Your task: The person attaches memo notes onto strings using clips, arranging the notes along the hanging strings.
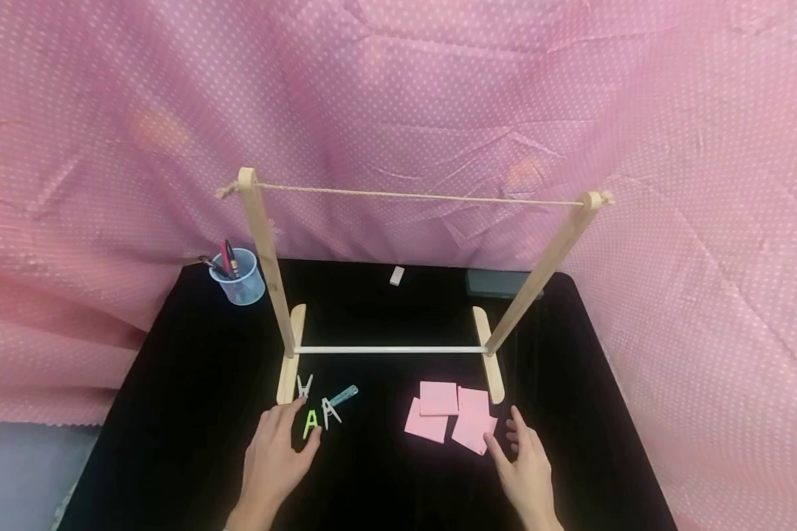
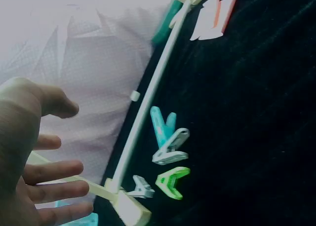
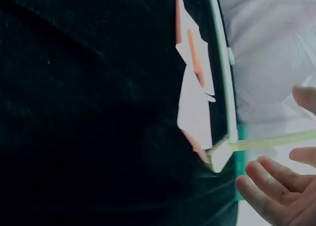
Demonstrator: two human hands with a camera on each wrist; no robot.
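My left hand (image 1: 275,453) hovers at the left, fingers spread and nothing held. By its fingertips are several small clothespins: a green one (image 2: 170,182), a white one (image 2: 142,187) by the rack's left foot, and another white one (image 2: 168,154) overlapping a blue one (image 2: 159,124). At the right, my right hand (image 1: 526,468) is held with relaxed fingers, also holding nothing. Its thumb is close to the right edge of a group of square pink sticky-note pads (image 1: 438,399), which overlap one another on the black cloth.
Behind both hands stands a wooden rack (image 1: 269,273) with a string (image 1: 412,195) across its top and a white bar (image 1: 392,349) below. A blue pen cup (image 1: 244,290), a white eraser-like block (image 1: 397,276) and a dark green case (image 1: 494,283) lie toward the back.
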